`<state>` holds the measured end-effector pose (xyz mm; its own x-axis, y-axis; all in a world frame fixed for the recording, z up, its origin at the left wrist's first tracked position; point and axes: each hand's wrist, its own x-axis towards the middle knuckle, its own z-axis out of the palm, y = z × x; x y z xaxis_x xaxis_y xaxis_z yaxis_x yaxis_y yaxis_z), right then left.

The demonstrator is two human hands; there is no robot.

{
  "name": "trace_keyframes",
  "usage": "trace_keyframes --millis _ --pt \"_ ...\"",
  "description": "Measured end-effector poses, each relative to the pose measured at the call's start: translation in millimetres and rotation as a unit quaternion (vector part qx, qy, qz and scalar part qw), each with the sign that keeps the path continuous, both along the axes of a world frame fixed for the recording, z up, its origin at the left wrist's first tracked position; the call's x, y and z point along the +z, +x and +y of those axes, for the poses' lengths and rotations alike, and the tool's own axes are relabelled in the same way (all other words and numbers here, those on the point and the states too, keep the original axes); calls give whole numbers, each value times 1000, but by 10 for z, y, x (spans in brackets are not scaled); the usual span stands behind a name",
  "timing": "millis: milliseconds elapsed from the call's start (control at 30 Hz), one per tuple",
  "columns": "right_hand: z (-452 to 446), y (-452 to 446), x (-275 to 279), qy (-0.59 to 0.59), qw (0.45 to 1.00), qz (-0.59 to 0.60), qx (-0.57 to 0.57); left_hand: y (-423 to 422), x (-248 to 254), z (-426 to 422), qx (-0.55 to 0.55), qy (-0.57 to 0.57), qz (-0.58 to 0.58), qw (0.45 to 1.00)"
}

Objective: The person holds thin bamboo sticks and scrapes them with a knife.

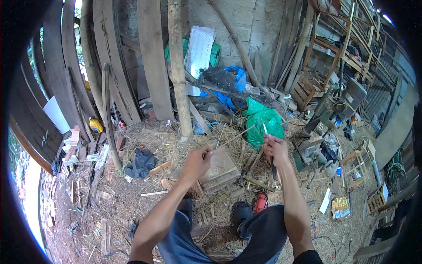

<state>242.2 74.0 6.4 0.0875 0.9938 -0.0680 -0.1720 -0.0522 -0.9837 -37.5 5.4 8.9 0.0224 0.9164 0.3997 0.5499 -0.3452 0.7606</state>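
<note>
My left hand (198, 162) is closed in a pinch above the left side of a wooden block (222, 167); whatever sits between its fingertips is too small to make out. A thin pale strip (235, 139) slants between the two hands, and I cannot tell whether either one touches it. To the right, my right hand (276, 148) is wrapped round a slim knife-like tool (264, 128). Its pale end sticks up above the fist, and a dark flat part shows below. Just behind that hand lies a green plastic bag (263, 122).
Straw and wood scraps litter the ground. A red cylinder (260, 201) lies by my right shoe (241, 215). A bamboo post (178, 75) stands ahead, with a dark cloth (140, 163) left of it. Machinery (325, 110) stands at right, near a gold packet (340, 207).
</note>
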Motion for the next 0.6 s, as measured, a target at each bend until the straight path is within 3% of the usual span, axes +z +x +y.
trace_keyframes --millis 100,167,300,367,600 --pt "-190 4 11 11 999 39 4 -91 46 68 10 -12 -16 1000" --pt "-376 -240 73 32 995 -15 96 -38 86 67 13 -1 -15 1000" --pt "-501 -612 203 56 989 -45 131 113 29 109 -4 -8 -34 999" --pt "-507 -699 229 61 979 59 184 236 91 68 0 -1 -22 1000" --pt "-394 -643 163 29 972 88 215 386 92 -38 -27 29 -19 999"
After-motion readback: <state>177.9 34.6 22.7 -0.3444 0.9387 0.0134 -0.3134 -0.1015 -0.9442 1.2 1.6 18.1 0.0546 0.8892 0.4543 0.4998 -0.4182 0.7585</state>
